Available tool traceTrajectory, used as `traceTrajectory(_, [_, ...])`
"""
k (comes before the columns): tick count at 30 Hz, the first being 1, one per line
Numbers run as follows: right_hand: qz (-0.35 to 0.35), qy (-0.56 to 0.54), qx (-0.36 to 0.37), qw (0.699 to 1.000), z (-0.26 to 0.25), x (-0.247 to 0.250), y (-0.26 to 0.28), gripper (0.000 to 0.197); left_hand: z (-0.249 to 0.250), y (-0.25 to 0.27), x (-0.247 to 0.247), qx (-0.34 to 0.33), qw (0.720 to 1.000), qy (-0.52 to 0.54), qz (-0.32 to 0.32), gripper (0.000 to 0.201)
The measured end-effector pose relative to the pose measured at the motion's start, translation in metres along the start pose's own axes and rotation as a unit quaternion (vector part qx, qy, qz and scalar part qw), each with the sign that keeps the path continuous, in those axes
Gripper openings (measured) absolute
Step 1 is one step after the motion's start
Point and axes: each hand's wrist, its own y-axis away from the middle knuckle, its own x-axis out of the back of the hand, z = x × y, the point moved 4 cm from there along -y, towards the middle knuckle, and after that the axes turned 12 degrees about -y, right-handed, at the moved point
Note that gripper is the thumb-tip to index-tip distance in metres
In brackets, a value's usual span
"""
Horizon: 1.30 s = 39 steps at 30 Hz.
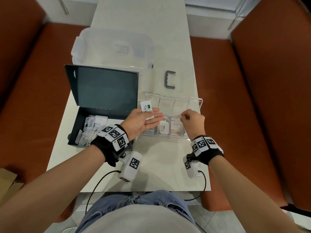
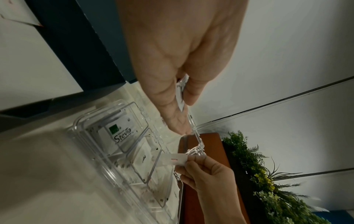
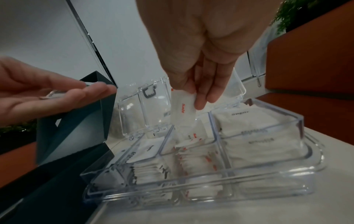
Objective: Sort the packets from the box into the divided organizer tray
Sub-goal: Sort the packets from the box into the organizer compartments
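A dark box with its lid up holds several white packets at the left of the table. To its right stands the clear divided tray, with packets in its compartments. My left hand is palm up over the tray's left end, its thumb pinching a Stevia packet against the fingers; the left wrist view shows that packet's edge. My right hand pinches a salt packet with red print, hanging over the compartment of red-printed packets. The right hand also shows in the head view.
The tray's clear lid stands open behind it. A clear plastic bin sits at the back, with a grey handle to its right. Brown benches flank the table. Cables run from my wrists over the near table edge.
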Motion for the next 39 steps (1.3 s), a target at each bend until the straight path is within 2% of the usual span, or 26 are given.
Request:
traceTrajectory(3, [0.019,0.012,0.018,1.0,0.001,0.004,0.002,0.017,0.0,0.0,0.001,0.0,1.0,0.004,0.002,0.031])
traceTrajectory(12, [-0.073,0.114,0.038,0.99,-0.007,-0.01,0.001,0.02,-0.002,-0.002,0.004,0.009,1.0,0.008,0.001,0.029])
traceTrajectory(21, [-0.075,0.203,0.039,0.975,-0.007,-0.015,0.002,0.021,-0.003,-0.004,0.01,0.013,1.0,0.011,-0.001,0.029])
traceTrajectory(39, [-0.134,0.313,0.108,0.934,-0.005,-0.034,-0.003,0.014,-0.004,-0.009,0.007,0.019,1.0,0.016,-0.008,0.028])
